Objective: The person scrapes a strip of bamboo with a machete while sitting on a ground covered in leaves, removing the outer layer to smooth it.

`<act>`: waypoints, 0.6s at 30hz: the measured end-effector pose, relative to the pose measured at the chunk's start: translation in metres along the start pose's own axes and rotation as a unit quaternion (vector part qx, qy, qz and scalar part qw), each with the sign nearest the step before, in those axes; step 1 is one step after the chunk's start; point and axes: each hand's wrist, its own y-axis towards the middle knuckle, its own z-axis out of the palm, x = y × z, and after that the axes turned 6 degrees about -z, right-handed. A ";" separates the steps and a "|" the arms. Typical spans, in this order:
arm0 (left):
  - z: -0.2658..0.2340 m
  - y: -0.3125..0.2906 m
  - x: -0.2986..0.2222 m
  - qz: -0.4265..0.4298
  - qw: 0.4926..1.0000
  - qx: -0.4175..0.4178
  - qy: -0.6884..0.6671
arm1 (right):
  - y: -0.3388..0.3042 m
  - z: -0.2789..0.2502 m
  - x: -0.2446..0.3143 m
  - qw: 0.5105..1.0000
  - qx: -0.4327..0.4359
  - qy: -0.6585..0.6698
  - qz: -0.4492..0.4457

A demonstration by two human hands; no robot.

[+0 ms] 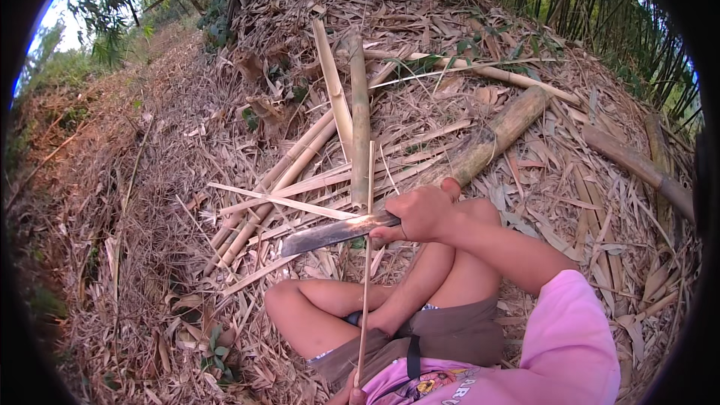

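Observation:
My right hand is closed round the handle of a machete, whose dark, broad blade points left across my front. A thin bamboo strip runs upright past the blade near my right hand, its upper end reaching in front of a thick bamboo piece. At the lower edge my left hand, only partly in view, grips the strip's lower end. My crossed legs lie under the strip. The blade appears to touch the strip, with my right thumb close beside it.
A thick bamboo pole lies right of centre. Split bamboo pieces and long poles lie ahead and left. Pale strips are scattered on dry leaves. Another pole lies far right, and bamboo stalks stand behind.

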 end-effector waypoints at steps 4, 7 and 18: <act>-0.009 -0.007 0.010 -0.049 0.997 0.039 -0.051 | 0.021 0.002 -0.071 0.977 -0.015 0.082 0.197; -0.013 0.000 0.028 -0.050 0.998 0.034 -0.007 | 0.030 0.018 -0.084 0.954 -0.122 0.053 0.269; -0.009 0.146 0.006 -0.138 0.894 0.168 -0.391 | 0.023 0.052 -0.040 0.973 0.022 0.031 0.227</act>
